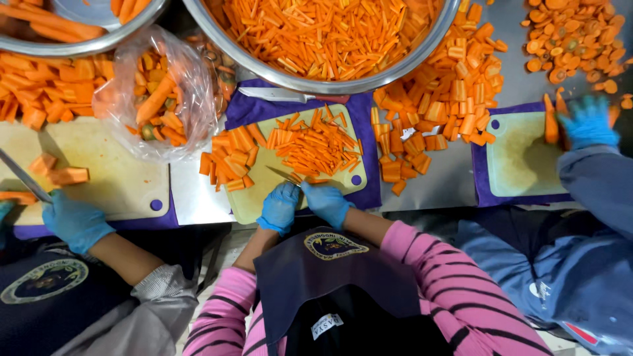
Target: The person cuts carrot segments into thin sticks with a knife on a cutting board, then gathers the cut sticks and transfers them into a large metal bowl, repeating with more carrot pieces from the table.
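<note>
While you pause mid-slicing, right hand (326, 203) gripping the knife (283, 175), left hand (278, 207) curled empty, pull carrot chunks (231, 161) closer

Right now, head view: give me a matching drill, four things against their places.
Things:
1. big metal bowl
2. clear plastic bag
3. centre cutting board
4. pile of carrot rounds

Places:
a. top right corner, loose on the counter
b. on a purple mat, just ahead of the pink-sleeved person's gloved hands
c. top centre, full of carrot sticks
d. left of centre, between two boards, holding carrot pieces

Pairs: 1-c, 2-d, 3-b, 4-a
</note>
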Demonstrator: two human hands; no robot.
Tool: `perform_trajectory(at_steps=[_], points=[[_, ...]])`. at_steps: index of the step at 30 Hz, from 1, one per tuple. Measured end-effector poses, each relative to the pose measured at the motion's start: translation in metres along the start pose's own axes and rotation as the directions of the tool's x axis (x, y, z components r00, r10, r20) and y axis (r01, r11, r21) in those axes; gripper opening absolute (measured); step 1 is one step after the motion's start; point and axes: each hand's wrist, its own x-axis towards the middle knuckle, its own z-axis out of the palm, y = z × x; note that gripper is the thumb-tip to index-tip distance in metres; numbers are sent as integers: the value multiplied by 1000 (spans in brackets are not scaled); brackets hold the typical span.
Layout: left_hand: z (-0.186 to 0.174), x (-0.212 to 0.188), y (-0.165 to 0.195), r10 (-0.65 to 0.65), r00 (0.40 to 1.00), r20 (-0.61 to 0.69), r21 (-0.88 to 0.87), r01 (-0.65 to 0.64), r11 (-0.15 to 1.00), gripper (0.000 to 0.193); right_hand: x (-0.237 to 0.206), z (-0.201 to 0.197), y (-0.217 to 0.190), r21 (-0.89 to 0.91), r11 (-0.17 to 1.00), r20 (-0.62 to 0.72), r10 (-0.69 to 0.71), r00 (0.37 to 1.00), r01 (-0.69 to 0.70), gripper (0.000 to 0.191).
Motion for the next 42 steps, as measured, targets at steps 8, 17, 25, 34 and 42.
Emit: perform_trajectory(at_steps=[8, 17, 25, 34, 42], points=[[-1, -6, -6, 89, 992, -86, 23, -88, 996, 28, 0, 5, 1, -114, 993, 63, 17, 998, -9, 28], [-5, -10, -7, 124, 984, -124, -26, -128, 991, 25, 1, 9, -5, -194, 981, 80, 10, 997, 5, 25], [-67, 5, -38, -240, 965, -109, -115, 228, 967, 35, 5, -8, -6, 30, 990, 164, 128, 978, -134, 18], [-96, 35, -85, -255, 967, 4, 253, 246, 936, 38, -13, -17, -7, -30, 1000, -36, 4, 999, -6, 15], [-38, 19, -30, 53, 994, 94, -15, -52, 999, 16, 5, -25, 6, 25, 982, 18, 186, 982, -187, 16]])
